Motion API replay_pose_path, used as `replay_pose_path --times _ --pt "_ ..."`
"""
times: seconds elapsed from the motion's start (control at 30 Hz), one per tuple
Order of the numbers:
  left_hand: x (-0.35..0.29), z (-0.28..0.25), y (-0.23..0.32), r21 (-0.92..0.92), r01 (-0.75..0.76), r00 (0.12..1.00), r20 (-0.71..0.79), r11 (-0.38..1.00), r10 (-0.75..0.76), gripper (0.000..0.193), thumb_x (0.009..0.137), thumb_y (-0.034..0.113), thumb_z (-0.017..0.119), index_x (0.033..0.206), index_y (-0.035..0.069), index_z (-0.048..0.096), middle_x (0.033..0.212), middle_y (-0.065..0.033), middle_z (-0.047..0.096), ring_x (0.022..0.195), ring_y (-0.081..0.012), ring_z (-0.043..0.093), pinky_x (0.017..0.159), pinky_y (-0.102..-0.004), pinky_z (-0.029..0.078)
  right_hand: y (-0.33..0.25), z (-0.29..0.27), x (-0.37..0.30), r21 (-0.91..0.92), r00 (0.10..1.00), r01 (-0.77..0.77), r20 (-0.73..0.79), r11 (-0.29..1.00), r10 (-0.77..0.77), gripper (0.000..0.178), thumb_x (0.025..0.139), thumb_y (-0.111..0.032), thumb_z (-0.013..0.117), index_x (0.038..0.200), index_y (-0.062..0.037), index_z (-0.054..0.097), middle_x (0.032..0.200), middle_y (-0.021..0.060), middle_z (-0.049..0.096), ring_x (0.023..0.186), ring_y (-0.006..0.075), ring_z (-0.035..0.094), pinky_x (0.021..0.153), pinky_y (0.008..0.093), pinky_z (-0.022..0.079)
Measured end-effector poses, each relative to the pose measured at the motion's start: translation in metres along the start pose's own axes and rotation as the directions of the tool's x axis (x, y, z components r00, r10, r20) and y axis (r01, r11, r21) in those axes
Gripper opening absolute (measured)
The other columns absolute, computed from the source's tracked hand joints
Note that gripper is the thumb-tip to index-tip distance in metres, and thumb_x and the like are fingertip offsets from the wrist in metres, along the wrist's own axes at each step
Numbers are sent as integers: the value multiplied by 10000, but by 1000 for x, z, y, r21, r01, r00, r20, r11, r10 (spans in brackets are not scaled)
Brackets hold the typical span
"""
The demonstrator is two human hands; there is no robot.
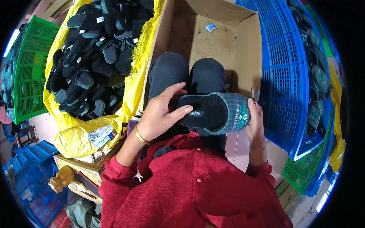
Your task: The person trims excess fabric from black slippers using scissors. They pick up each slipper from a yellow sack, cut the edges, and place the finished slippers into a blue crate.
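A dark green plaid slipper (pixel 232 114) with a black fleecy insole lies sideways over my lap, its toe to the right. My left hand (pixel 163 114) is at the heel end, with the thumb on the insole by a small woven label and the fingers around the far edge. My right hand (pixel 255 121) grips the toe end from the right side. By its fingertips a thin metal blade tip (pixel 255 92) sticks up; the rest of that tool is hidden by the hand.
An open cardboard box (pixel 243 41) with a small blue packet (pixel 210 27) stands beyond my knees. At left, a yellow sack (pixel 146 49) holds many black slippers (pixel 110 53). Blue crates (pixel 281 64) with more slippers rise at right; a green crate (pixel 36 68) stands far left.
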State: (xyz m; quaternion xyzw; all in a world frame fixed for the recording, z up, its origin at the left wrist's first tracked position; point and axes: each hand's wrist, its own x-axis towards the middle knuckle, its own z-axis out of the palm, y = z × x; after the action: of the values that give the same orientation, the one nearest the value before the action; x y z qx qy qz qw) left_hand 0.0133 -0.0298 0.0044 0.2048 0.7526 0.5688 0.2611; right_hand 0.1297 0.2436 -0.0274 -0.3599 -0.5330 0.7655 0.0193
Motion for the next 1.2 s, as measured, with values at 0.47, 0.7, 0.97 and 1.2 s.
replay_pose_path --times 0.47,0.7,0.97,1.2 --pt "5 6 -2 -521 -12 997 -73 853 -31 325 961 146 441 1225 -36 492 1097 -88 605 1004 -113 544 891 -234 423 -9 11 -16 -147 998 -32 -61 989 23 350 882 -198 519 1166 4 496 968 54 578 780 90 581 589 188 461" --pt "4 1 1 -376 -57 998 -22 925 53 331 924 181 527 1201 0 522 1119 -93 599 1036 -134 551 919 -267 420 -12 2 -8 -49 957 133 266 990 -115 459 744 -159 642 1152 19 527 1002 86 619 884 147 612 783 284 511" --pt "17 -2 10 196 -432 885 -97 881 455 292 690 96 737 971 73 661 951 -91 637 895 -252 589 815 -330 449 -16 8 -10 -62 939 236 272 970 -211 530 671 -116 680 1151 44 520 1000 108 619 894 170 611 817 297 497" --pt "13 -3 -3 263 -364 867 -254 893 429 37 767 59 649 796 59 627 845 -42 644 813 -196 590 741 -305 451 -2 -21 -6 -269 957 280 159 922 -244 521 708 -95 639 1185 43 482 1082 112 581 990 161 563 879 307 443"
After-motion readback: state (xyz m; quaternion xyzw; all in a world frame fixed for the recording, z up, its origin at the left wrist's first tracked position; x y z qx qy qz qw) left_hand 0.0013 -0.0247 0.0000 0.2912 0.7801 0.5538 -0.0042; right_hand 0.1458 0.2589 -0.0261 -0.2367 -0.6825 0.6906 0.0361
